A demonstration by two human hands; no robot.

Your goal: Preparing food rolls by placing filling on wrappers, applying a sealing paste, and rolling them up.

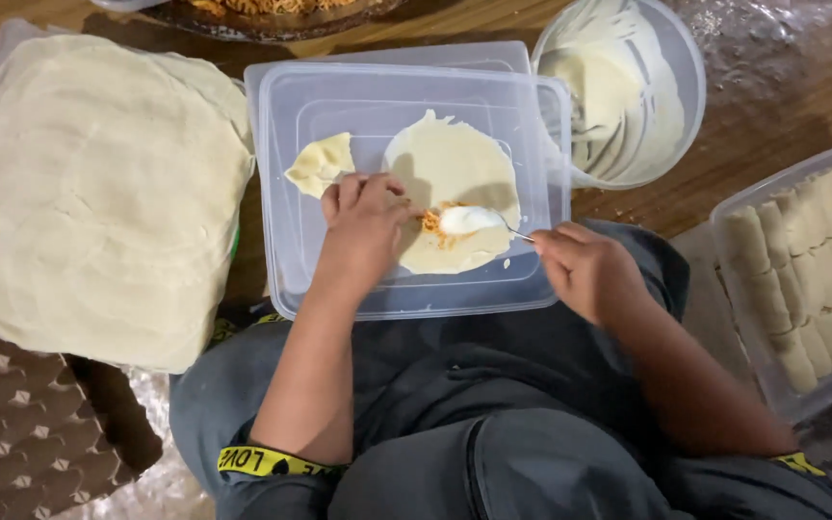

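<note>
A round pale wrapper (455, 173) lies flat on an upturned clear plastic lid (310, 279) resting on my lap. My left hand (363, 226) rests on the wrapper's left edge, fingers curled beside a small heap of orange shredded filling (432, 223). My right hand (585, 270) grips the handle of a spoon (469, 220), whose bowl carries white paste over the filling. A small folded scrap of wrapper (322, 164) lies to the left on the lid.
A thick stack of wrappers (98, 193) sits at left. A clear bowl of white paste (628, 87) stands at upper right. A clear tray of finished rolls (811, 279) is at right. A dish of orange filling (272, 12) is at the top edge.
</note>
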